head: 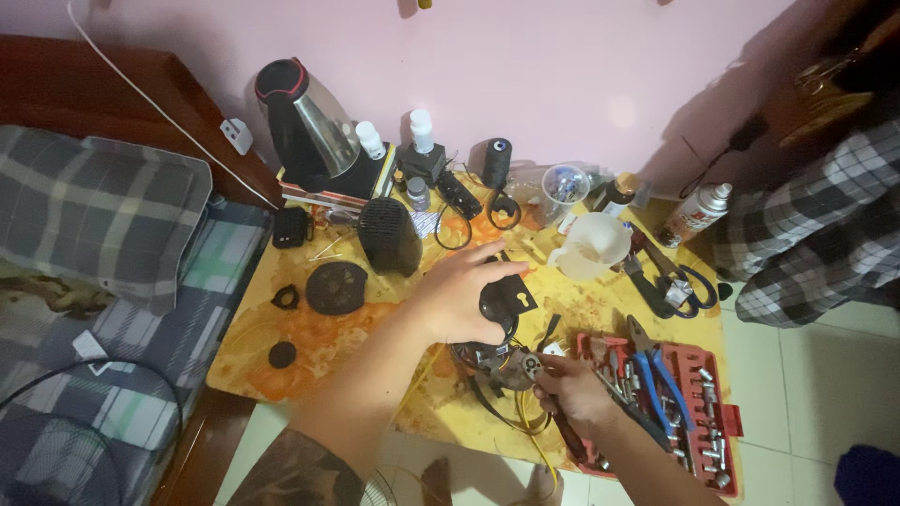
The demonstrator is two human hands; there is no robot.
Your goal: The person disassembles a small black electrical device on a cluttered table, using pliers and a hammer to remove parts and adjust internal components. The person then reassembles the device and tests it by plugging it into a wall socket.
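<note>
My left hand (461,295) rests on a small black device (506,302) at the middle of a yellow table (328,351), fingers curled over its top. My right hand (574,392) grips a hand tool with a dark red handle (568,437); its metal head (527,364) touches the wiring (511,412) just below the black device. Black straps and yellow wires spill from under the device toward the table's front edge.
A red socket tray (712,412) with blue pliers lies right of my hands. Behind stand a black grille housing (388,234), round grille (336,287), kettle (305,122), small bottles, scissors (502,208), white jug (592,245), shears (673,281), spray can (696,212). A bed (103,281) is left.
</note>
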